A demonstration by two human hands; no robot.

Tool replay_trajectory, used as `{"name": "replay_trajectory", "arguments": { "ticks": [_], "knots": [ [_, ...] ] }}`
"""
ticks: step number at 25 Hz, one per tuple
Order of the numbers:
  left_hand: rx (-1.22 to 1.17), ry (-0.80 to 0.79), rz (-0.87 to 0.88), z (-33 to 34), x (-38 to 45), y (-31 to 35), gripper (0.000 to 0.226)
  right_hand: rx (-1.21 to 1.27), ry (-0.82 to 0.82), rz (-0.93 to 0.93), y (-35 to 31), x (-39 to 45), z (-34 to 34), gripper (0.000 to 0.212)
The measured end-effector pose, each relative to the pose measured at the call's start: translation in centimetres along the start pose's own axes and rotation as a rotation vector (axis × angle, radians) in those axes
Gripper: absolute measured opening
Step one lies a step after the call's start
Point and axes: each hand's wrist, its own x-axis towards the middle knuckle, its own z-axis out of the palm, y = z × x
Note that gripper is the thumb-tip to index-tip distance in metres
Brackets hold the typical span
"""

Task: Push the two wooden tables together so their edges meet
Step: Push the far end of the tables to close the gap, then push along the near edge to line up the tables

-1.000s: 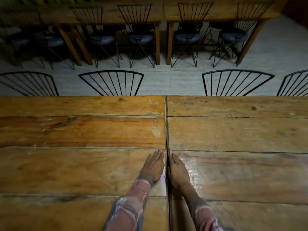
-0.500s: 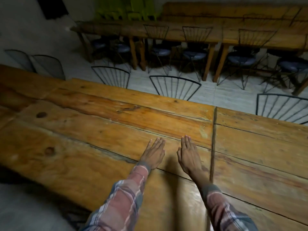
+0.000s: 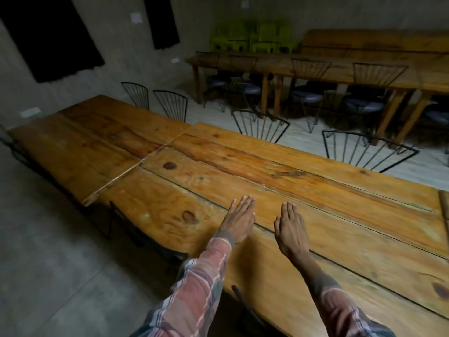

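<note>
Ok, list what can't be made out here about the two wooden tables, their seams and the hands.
- Near table: its right-end seam is cut off by the head view's right edge.
- Far table: legs hidden under its top; left end dim.
- Seam between them: too fine and oblique to tell whether the edges touch.
- Left hand, right hand: palms hidden beneath; pressing or hovering unclear.

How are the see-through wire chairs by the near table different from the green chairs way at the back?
The wire chairs have thin black fan-shaped backs you can see through; the green chairs look solid and bright green. The wire chairs stand spread along the near wooden table; the green chairs are bunched together against the far wall. Both kinds have nobody sitting in them.
</note>
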Motion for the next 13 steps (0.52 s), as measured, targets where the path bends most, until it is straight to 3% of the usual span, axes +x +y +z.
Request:
{"name": "replay_trajectory", "arguments": {
  "ticks": [13],
  "knots": [
    [-0.131, 0.054, -0.103, -8.0, 2.8, -36.7, 0.056, 0.092, -0.005, -0.062, -32.0, 18.5, 15.0, 0.060]
  ]
}}
